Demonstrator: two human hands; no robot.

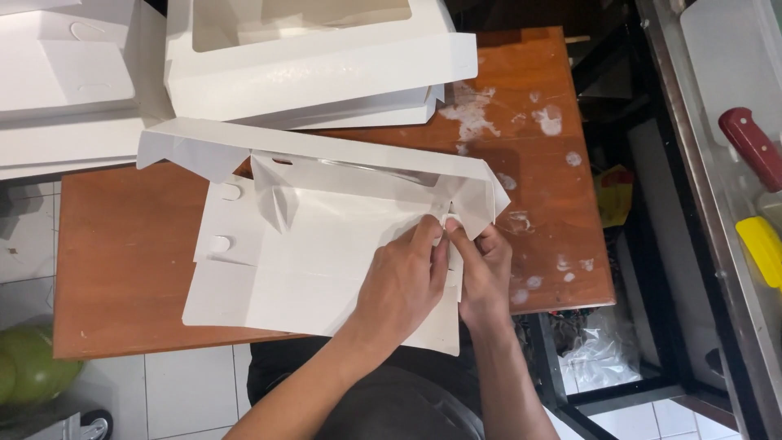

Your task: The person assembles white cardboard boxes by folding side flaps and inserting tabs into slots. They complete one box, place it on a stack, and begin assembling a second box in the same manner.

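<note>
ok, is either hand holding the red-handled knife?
No, both the left hand and right hand pinch the white cardboard box; the knife lies apart, far right.

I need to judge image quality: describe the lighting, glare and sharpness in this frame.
Head view: even overhead light, soft shadows under the left hand and right hand; the white cardboard box is nearly washed out, with glare on the window film of the finished box; sharp at centre, slight bending at the frame edges.

Finished white window boxes (318, 65) stacked at back of wooden table (122, 244); red-handled knife (753, 147) on steel counter (717, 81).
</note>
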